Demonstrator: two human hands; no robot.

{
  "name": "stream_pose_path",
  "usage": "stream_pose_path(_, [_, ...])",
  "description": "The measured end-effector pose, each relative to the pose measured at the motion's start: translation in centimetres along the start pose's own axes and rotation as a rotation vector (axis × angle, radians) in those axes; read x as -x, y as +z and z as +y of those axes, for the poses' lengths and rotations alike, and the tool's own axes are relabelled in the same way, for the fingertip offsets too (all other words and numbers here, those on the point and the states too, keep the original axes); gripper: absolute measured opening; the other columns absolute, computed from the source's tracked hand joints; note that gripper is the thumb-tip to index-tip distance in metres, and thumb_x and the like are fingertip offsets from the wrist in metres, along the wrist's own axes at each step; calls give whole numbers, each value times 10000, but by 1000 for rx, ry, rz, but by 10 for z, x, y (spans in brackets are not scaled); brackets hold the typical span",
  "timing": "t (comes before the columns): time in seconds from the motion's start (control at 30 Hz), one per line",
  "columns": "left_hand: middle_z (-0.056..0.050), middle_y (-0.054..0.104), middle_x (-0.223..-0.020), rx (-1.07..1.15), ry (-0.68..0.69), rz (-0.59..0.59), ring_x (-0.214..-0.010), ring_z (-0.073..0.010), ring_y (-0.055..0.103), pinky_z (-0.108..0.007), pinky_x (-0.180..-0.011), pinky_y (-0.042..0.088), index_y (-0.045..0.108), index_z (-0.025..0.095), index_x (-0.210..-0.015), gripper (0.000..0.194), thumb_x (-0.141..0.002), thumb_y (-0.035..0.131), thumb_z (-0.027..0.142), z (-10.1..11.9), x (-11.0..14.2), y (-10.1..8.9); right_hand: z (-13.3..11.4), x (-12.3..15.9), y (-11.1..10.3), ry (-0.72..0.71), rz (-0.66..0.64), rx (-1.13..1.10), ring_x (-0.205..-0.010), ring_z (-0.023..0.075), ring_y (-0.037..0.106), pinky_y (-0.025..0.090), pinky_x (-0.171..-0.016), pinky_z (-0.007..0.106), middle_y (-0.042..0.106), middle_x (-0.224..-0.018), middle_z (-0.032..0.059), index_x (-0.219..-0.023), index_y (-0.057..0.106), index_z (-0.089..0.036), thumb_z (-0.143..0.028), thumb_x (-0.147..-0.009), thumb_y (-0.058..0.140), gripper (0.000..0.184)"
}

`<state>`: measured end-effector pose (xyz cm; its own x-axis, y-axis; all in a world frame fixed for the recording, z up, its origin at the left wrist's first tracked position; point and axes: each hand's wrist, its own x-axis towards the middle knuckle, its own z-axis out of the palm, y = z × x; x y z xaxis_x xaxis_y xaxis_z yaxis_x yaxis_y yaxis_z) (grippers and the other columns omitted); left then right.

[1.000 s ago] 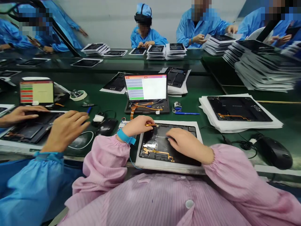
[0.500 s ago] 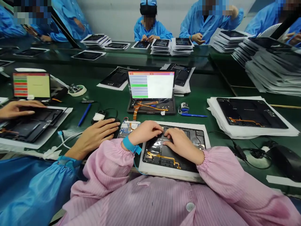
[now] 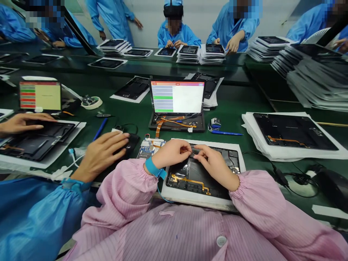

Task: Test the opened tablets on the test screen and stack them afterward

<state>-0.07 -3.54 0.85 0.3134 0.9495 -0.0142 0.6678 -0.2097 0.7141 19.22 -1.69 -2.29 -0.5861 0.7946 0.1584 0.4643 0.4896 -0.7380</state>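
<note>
An opened black tablet point(image 3: 202, 179) with an orange flex cable lies on a white foam sheet point(image 3: 190, 197) right in front of me. My left hand point(image 3: 171, 154) and my right hand point(image 3: 214, 163) meet over its upper middle. Both pinch a small dark part point(image 3: 193, 153) between thumb and fingers, just above the tablet's inside. A blue wrist strap point(image 3: 151, 168) with a cord circles my left wrist. A small blue circuit board point(image 3: 148, 148) lies to the left of the tablet.
A lit tablet screen point(image 3: 177, 96) stands propped behind. A pen point(image 3: 227, 133) and a tape roll point(image 3: 214, 124) lie beside it. Another open tablet point(image 3: 293, 131) rests on foam sheets at right. A co-worker's hand point(image 3: 102, 154) covers a black mouse point(image 3: 132, 141) at left.
My two hands lifted slightly off the tablet's inside and drew together into a pinch on a small part. The co-worker's hand moved from their tablet onto the mouse.
</note>
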Motion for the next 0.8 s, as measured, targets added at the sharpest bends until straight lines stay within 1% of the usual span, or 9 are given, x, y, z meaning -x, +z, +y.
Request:
stream_pose_path(0.03, [-13, 657, -779, -10, 4, 4, -699, -132, 584, -226, -664, 440, 654, 169, -801, 165, -764, 504, 227, 1, 1, 0, -1, 0, 0, -11, 9, 18, -705, 138, 569, 423, -682, 263, 625, -772, -16, -1018, 561, -223, -238, -867, 530, 155])
stream_pose_path(0.1, [-8, 650, -762, -36, 21, 15, -692, -131, 576, -225, -657, 433, 649, 173, -786, 155, -754, 503, 214, 2, 1, 1, -2, 1, 0, -27, 12, 40, -706, 139, 571, 424, -664, 256, 637, -790, -10, -915, 604, -226, -239, -869, 512, 104])
stream_pose_path(0.17, [-3, 642, -739, -59, 38, 27, -677, -129, 566, -224, -647, 426, 646, 174, -767, 146, -742, 505, 201, 3, 2, 2, -3, 2, 1, -25, 10, 53, -675, 141, 562, 417, -623, 251, 628, -758, -5, -843, 609, -221, -243, -867, 494, 119])
stream_pose_path(0.27, [0, 637, -722, -63, 54, 39, -661, -123, 559, -219, -637, 418, 643, 171, -747, 143, -733, 501, 186, 5, 2, 3, -2, 2, 2, -12, 10, 74, -610, 135, 530, 393, -570, 242, 593, -687, -10, -801, 594, -215, -246, -845, 502, 107])
stream_pose_path(0.4, [-2, 641, -732, -49, 63, 38, -661, -120, 561, -217, -639, 418, 644, 166, -748, 149, -729, 496, 173, 6, 2, 3, -1, 1, 3, -6, 6, 81, -574, 120, 498, 368, -549, 230, 570, -652, -25, -781, 584, -216, -230, -832, 503, 97])
stream_pose_path(0.63, [-7, 647, -745, -51, 59, 13, -673, -123, 567, -219, -645, 420, 650, 164, -778, 166, -733, 491, 172, 6, 3, 3, -2, 2, 3, 5, 8, 59, -579, 118, 513, 369, -560, 230, 577, -654, -28, -786, 578, -216, -227, -830, 499, 91])
stream_pose_path(0.8, [-3, 646, -746, -45, 74, 19, -666, -117, 558, -214, -636, 407, 645, 168, -778, 156, -739, 495, 176, 6, 2, 3, 0, 0, 5, 30, 25, 41, -577, 116, 507, 349, -553, 225, 566, -645, -32, -776, 567, -215, -226, -827, 494, 90])
